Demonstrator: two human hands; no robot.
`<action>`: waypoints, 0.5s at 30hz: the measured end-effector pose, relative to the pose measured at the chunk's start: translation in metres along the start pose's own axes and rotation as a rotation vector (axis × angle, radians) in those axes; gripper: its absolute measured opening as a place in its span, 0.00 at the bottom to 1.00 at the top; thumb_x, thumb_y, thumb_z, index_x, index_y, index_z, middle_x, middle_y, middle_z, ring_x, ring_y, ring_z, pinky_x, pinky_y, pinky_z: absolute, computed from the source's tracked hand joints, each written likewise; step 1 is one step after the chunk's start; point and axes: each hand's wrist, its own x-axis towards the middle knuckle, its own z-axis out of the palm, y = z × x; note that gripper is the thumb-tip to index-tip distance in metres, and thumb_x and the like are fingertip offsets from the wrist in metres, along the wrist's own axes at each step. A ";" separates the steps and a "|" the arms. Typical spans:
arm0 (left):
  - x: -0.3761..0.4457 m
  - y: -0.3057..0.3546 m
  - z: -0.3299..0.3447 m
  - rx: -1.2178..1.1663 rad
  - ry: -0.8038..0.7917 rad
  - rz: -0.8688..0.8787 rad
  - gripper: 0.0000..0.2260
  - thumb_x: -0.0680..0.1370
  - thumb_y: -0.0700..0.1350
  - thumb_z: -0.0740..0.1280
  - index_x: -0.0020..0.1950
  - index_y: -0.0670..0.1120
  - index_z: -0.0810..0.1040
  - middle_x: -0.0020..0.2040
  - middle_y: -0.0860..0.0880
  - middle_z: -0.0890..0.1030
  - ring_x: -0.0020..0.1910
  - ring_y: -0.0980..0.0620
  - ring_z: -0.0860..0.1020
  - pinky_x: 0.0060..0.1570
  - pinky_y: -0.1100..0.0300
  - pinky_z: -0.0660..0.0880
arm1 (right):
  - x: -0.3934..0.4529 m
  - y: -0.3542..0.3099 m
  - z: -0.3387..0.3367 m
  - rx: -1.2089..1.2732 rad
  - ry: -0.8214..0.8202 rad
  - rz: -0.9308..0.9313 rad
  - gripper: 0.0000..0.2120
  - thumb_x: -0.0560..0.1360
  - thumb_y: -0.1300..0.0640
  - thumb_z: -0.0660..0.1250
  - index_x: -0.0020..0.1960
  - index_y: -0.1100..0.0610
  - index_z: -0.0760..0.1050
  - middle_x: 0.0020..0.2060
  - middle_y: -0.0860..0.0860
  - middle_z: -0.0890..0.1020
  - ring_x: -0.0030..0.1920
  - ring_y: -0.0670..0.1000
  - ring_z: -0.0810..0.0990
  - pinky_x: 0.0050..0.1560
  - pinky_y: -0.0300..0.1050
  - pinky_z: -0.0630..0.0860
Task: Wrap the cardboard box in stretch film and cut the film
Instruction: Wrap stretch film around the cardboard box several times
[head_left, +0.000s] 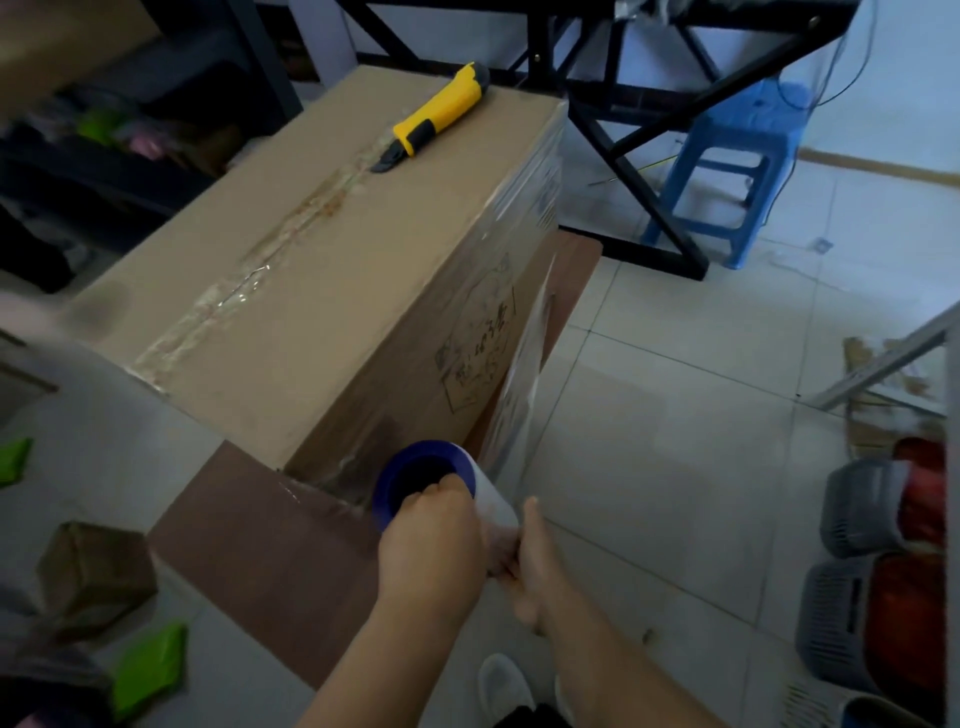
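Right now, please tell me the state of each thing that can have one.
cardboard box: closed, taped on top, film on its far side
stretch film roll: upright, film drawn out to the box
utility knife: lying untouched on the box
left hand: gripping the roll's top
right hand: gripping the roll's side

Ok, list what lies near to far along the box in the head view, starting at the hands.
Left hand and right hand on the film roll → cardboard box → yellow utility knife → black frame.
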 end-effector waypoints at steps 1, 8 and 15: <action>-0.003 -0.001 -0.001 -0.004 -0.001 -0.007 0.11 0.79 0.47 0.63 0.60 0.46 0.70 0.53 0.51 0.79 0.50 0.55 0.79 0.43 0.65 0.75 | -0.002 0.002 0.002 -0.006 -0.012 0.004 0.39 0.77 0.32 0.49 0.73 0.61 0.65 0.66 0.61 0.75 0.64 0.57 0.76 0.61 0.48 0.74; -0.021 -0.003 -0.011 -0.005 0.018 -0.045 0.09 0.80 0.47 0.62 0.59 0.46 0.71 0.52 0.50 0.79 0.49 0.55 0.78 0.41 0.65 0.74 | -0.015 0.012 0.007 -0.036 -0.085 0.027 0.36 0.78 0.33 0.50 0.73 0.60 0.67 0.65 0.59 0.76 0.59 0.53 0.78 0.50 0.42 0.76; -0.043 -0.008 -0.009 -0.040 0.016 -0.069 0.08 0.80 0.46 0.61 0.57 0.45 0.71 0.50 0.50 0.79 0.48 0.53 0.78 0.38 0.64 0.72 | -0.018 0.030 0.008 -0.090 -0.145 0.011 0.33 0.79 0.34 0.46 0.58 0.60 0.76 0.43 0.54 0.80 0.49 0.51 0.79 0.62 0.48 0.73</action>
